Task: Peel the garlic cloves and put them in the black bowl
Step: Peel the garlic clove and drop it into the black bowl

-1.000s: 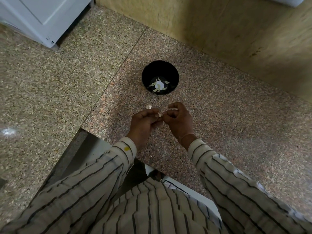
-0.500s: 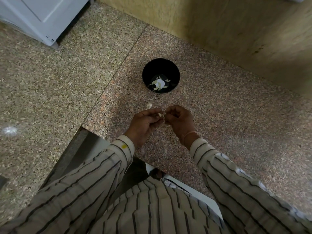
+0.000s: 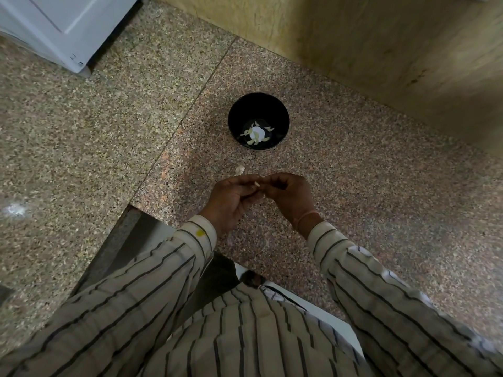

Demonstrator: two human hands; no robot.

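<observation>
A black bowl (image 3: 258, 121) stands on the speckled granite counter (image 3: 367, 191), with several pale peeled cloves lying on its bottom. Just in front of it my two hands meet over the counter. My left hand (image 3: 231, 200) pinches a small garlic clove (image 3: 256, 184) between thumb and fingers. My right hand (image 3: 285, 194) has its fingers curled in against the same clove, fingertips touching it. Most of the clove is hidden by my fingers. A thin scrap of garlic skin (image 3: 239, 170) lies on the counter between my hands and the bowl.
A yellowish wall (image 3: 381, 42) runs along the back of the counter, close behind the bowl. A white appliance (image 3: 62, 25) stands at the far left. The counter's front edge drops off just below my left wrist, near my striped sleeves.
My hands have stayed together in front of the bowl, with only the fingers shifting slightly on the clove. The bowl and the scrap of skin have not moved.
</observation>
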